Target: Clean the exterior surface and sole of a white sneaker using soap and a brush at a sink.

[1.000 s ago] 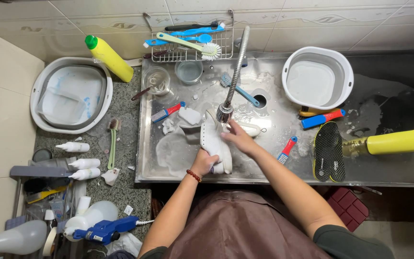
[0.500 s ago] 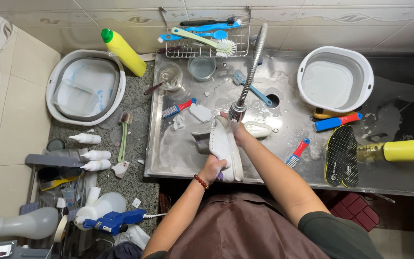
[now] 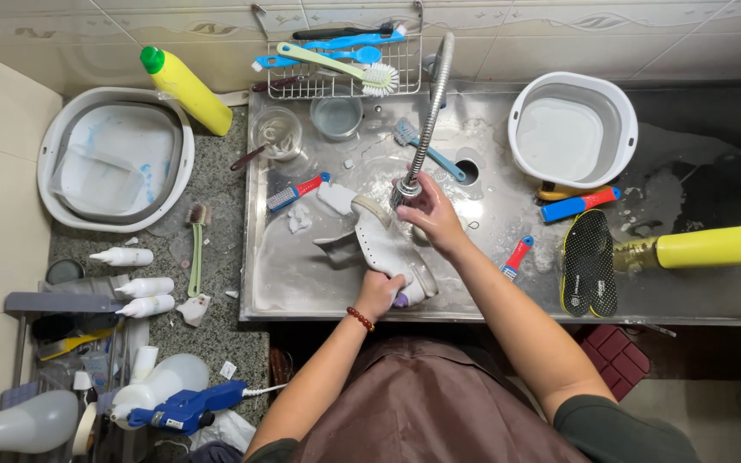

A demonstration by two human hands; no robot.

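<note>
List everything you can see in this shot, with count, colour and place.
shoe: 1, white, sink centre, under the tap
tap hose: 1, metal, from the back wall to the shoe
insole: 1, black, sink right
basins: 2, white, one right in the sink, one on the left counter
yellow bottles: 2, one back left, one lying at right edge
rack: 1, wire, back wall, holding brushes
cups: 2, clear, sink back
red-blue brushes: 3, around the sink
white bottles: 3, left counter
spray gun: 1, blue, bottom left
sink: 1, steel
left hand: grips the shoe's near end
right hand: holds the tap head over the shoe
</note>
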